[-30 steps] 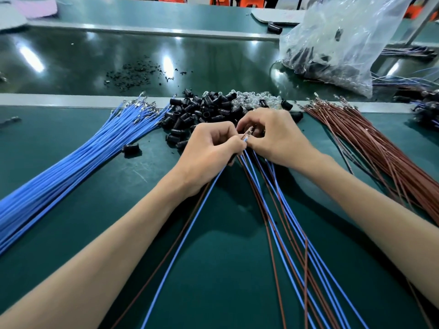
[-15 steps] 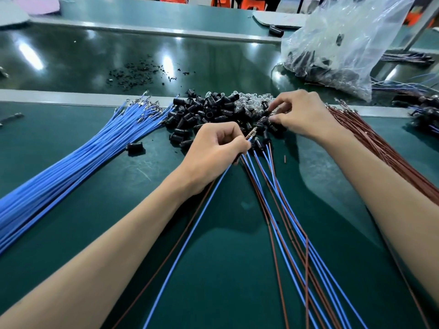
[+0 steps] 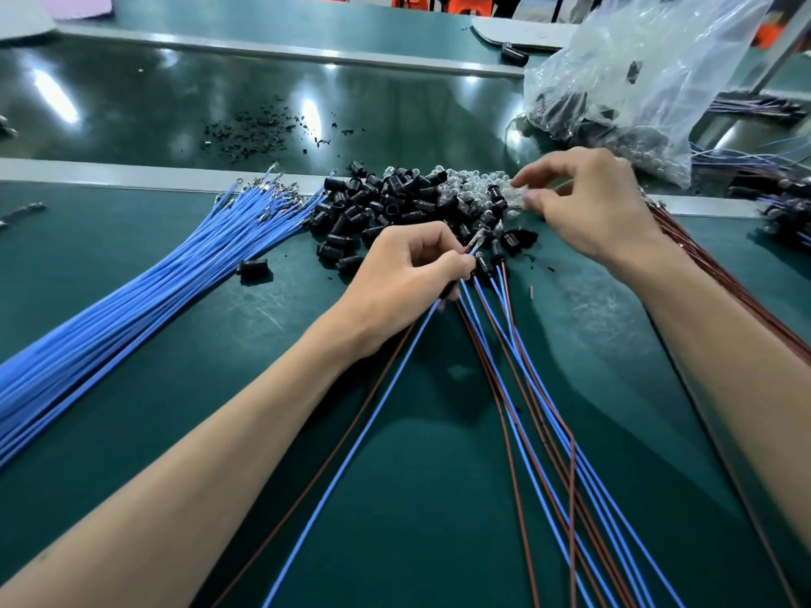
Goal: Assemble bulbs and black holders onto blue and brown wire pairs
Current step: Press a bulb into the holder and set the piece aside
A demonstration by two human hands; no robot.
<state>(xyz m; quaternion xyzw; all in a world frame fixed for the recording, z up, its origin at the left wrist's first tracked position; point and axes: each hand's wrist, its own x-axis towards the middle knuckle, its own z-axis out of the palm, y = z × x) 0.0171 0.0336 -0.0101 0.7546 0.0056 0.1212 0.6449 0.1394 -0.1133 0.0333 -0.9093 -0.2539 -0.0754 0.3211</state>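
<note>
Blue and brown, the wire pair (image 3: 401,366) is clamped in our left hand (image 3: 408,274), fingers curled round it, its metal ends (image 3: 476,242) poking out past the knuckles, up and rightward. Our right hand (image 3: 592,208) is apart from it, farther out and to its right, fingers bent over the clear bulbs (image 3: 482,188); blur keeps us from telling whether one is pinched. The pair's long axis runs from our body out toward that heap, so the ends point nearly at the right hand, the nearer one to the bulbs. Beyond the left knuckles the black holders (image 3: 395,204) lie on the bench (image 3: 219,410). We judge a bulb must travel back along that line.
</note>
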